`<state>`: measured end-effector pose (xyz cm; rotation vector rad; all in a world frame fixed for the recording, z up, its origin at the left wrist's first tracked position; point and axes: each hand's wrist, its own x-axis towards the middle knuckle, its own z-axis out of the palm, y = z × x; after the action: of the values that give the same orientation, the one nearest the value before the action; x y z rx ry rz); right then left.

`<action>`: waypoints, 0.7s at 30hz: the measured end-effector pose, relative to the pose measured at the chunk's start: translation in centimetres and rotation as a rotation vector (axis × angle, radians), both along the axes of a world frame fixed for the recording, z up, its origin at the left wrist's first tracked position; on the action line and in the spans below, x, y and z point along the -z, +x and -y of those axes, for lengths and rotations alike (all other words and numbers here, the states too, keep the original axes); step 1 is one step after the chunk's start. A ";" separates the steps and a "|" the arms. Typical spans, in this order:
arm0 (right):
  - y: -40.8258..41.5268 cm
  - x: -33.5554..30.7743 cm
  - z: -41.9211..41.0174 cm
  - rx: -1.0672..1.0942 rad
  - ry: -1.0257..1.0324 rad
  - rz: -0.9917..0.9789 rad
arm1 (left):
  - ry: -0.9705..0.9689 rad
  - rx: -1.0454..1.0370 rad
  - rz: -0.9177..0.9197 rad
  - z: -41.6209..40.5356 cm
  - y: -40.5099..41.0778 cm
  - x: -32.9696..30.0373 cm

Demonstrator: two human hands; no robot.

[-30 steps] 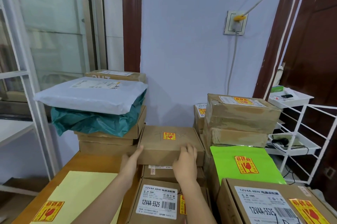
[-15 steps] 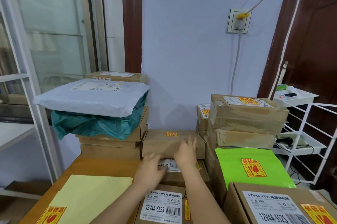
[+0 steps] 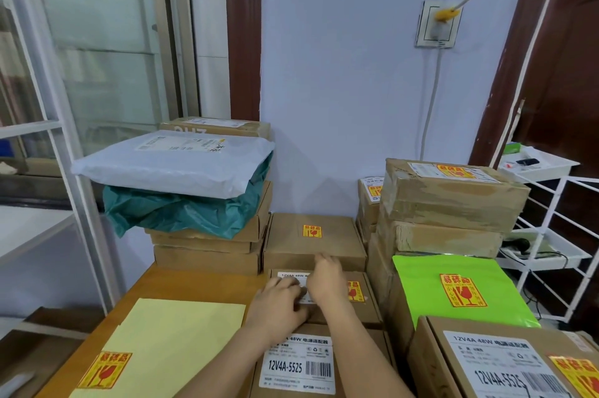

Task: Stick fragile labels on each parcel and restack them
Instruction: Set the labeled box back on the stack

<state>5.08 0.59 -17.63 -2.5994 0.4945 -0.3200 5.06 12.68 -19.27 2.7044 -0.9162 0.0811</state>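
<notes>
Hands, left hand (image 3: 279,306) and right hand (image 3: 327,281), knuckles-up on middle box (image 3: 363,310).

the boxes (image 3: 313,240) are matt brown cardboard; the taped box (image 3: 453,200) is shiny with wrinkled tape. the green bag (image 3: 431,281) is glossy plastic, the white mailer (image 3: 168,167) smooth plastic, the teal bag (image 3: 181,213) crinkled. the counter (image 3: 181,284) is smooth wood, the yellow sheet (image 3: 175,333) matt paper.

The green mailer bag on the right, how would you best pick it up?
Take the green mailer bag by its free right edge, coming from the right: it lies flat and thin on a box, with the taped box stack on its far edge.
</notes>
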 end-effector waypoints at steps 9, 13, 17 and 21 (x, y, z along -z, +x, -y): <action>0.4 0.3 0.3 -0.014 0.021 -0.076 | -0.043 -0.093 -0.059 1.4 2.4 -0.6; 0.5 0.7 0.6 -0.038 0.005 -0.093 | -0.029 -0.160 -0.079 2.2 4.4 -0.7; 0.9 0.9 1.0 -0.045 -0.011 -0.108 | 0.051 -0.172 -0.126 2.6 6.0 -0.5; 1.2 1.3 1.0 -0.021 0.000 -0.109 | 0.083 -0.153 -0.145 3.3 6.7 -0.3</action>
<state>6.31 -0.40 -18.89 -2.6303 0.5048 -0.1719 11.77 9.37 -19.00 2.8103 -0.6846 -0.1232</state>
